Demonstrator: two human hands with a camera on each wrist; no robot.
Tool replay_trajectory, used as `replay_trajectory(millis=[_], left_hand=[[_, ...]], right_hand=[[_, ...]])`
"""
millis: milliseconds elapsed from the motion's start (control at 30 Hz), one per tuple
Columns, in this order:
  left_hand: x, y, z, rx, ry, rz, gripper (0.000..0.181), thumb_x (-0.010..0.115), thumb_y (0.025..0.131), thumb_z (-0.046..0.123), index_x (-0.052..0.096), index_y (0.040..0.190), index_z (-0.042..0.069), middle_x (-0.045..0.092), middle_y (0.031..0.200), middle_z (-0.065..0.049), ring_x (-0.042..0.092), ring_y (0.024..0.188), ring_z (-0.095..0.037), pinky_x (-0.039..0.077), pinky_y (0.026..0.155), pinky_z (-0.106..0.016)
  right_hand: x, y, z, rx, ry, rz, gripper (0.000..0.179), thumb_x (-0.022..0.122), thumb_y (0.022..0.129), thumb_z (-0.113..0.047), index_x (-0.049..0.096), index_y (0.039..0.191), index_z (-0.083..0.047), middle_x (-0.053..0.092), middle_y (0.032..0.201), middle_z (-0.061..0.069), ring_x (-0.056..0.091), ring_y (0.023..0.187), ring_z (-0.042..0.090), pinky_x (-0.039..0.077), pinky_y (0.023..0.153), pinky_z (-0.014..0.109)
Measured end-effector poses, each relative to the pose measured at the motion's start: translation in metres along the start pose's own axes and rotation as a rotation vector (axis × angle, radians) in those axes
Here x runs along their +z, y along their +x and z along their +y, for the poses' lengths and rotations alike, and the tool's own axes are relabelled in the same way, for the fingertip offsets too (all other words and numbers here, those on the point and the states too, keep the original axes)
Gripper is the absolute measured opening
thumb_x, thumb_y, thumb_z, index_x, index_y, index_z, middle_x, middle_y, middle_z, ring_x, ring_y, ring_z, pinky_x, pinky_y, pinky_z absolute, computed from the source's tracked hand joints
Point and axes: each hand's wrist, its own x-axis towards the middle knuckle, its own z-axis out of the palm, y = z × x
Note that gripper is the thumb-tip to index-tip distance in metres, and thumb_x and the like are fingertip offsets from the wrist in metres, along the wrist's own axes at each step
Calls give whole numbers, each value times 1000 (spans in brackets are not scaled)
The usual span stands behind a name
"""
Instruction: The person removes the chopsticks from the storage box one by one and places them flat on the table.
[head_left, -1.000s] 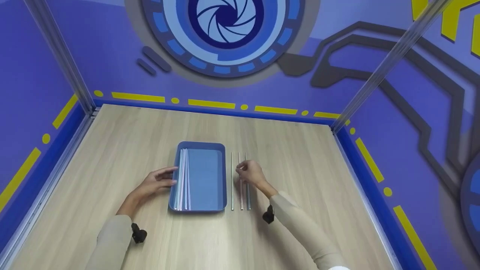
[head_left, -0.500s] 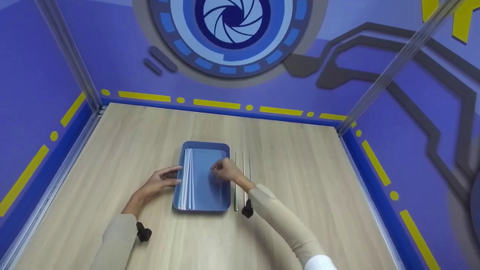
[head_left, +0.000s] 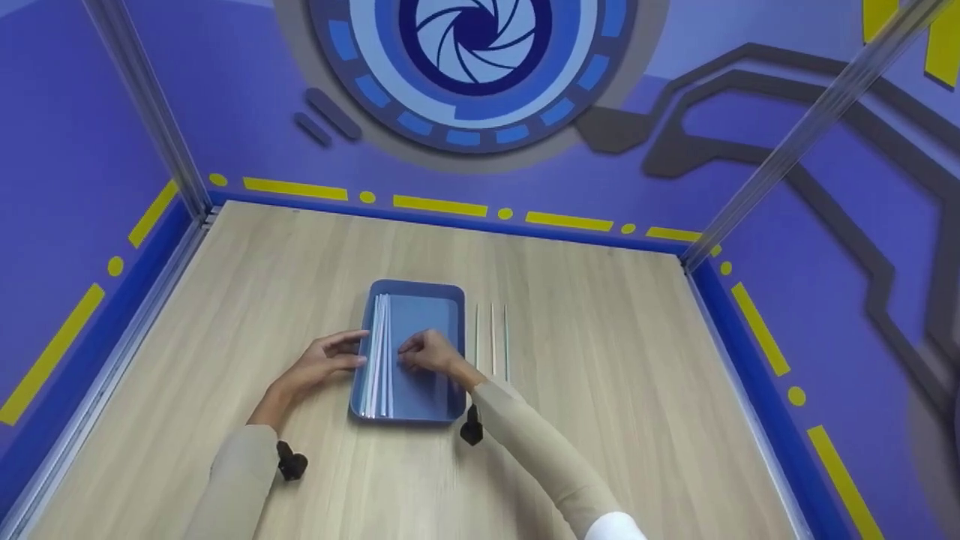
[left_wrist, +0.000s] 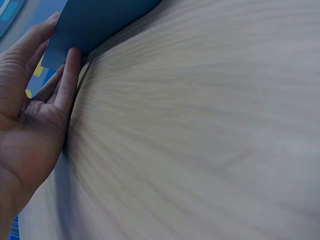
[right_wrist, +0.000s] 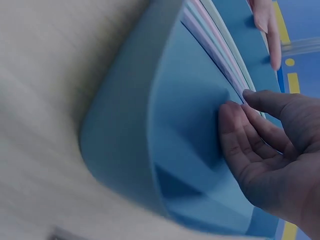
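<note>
A blue rectangular tray lies on the wooden table. Along its left side are several thin pastel sticks, which look like chopsticks, in lilac, pink and pale green. My left hand touches the tray's left wall with nearly straight fingers; the left wrist view shows them against the wall. Inside the tray, my right hand is just right of the sticks. In the right wrist view, its thumb and forefinger are close together beside the nearest stick, with no stick plainly held.
To the right of the tray, separate thin sticks lie side by side on the table, their near ends partly hidden by the right forearm. Blue printed panels and metal posts enclose the table's back and sides.
My right hand has moved left from above the sticks on the table, over the tray's right wall, to beside the sticks inside. The left hand has stayed at the tray's left wall.
</note>
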Motion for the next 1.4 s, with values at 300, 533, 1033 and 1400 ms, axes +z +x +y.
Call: replay_trajectory(millis=[300,533,1033,1400], left_hand=[[0,-1,-1,-15,12,-9,66,72,95,12,43,153,1,43,154,-29,63,115,-9,55,98,-22],[0,1,-1,1,16,8,65,73,95,10,44,152,0,49,147,-28,63,114,-9,56,97,-22],[2,2,0,0,26,21,65,72,95,8,43,152,-2,50,142,-33,64,109,-7,56,95,-21],[0,2,-1,-1,32,18,64,72,95,8,44,152,-1,50,144,-31,61,111,-10,56,95,-23]], right_hand=[[21,0,0,-36,-45,111,20,81,86,-7,77,100,6,78,90,19,62,63,5,55,59,16],[24,-2,-3,-51,-124,191,16,82,83,-4,76,93,7,77,83,16,61,61,6,51,55,15],[20,3,2,31,-87,270,7,78,81,0,79,86,4,77,77,16,67,54,11,58,52,21],[22,0,1,20,-115,271,8,83,82,-5,79,84,2,78,78,13,68,56,9,58,52,20]])
